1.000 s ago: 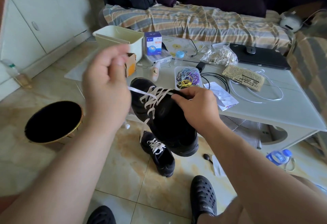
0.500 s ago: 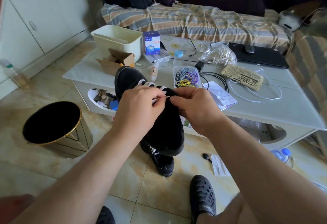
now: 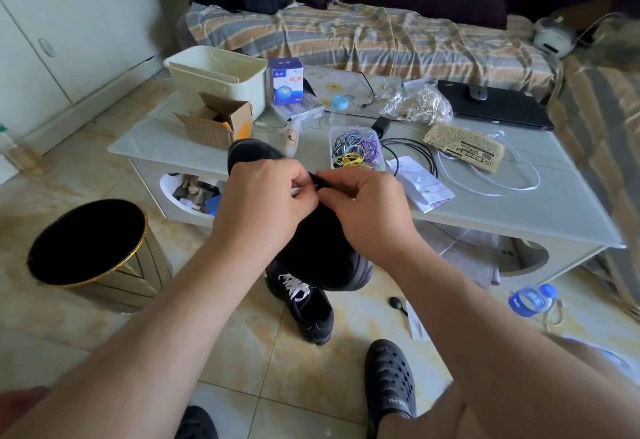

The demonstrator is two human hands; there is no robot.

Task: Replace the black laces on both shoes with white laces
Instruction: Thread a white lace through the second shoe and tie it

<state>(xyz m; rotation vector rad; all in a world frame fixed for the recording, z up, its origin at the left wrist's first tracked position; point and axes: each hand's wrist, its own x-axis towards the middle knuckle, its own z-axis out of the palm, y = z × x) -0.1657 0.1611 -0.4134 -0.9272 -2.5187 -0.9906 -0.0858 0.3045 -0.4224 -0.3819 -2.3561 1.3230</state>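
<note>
Left hand (image 3: 263,203) pinches limp white lace (image 3: 298,191) tip; right hand (image 3: 367,210) grips soft black shoe (image 3: 322,248) collar (light; steady there).

Tiled floor (image 3: 346,362), low table (image 3: 519,210), sofa (image 3: 381,36)

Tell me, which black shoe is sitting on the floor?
The smaller-looking black shoe with white laces showing, lying on the tiles below the hands. The other shoe is held up, with the left hand and right hand working at its top.
</note>
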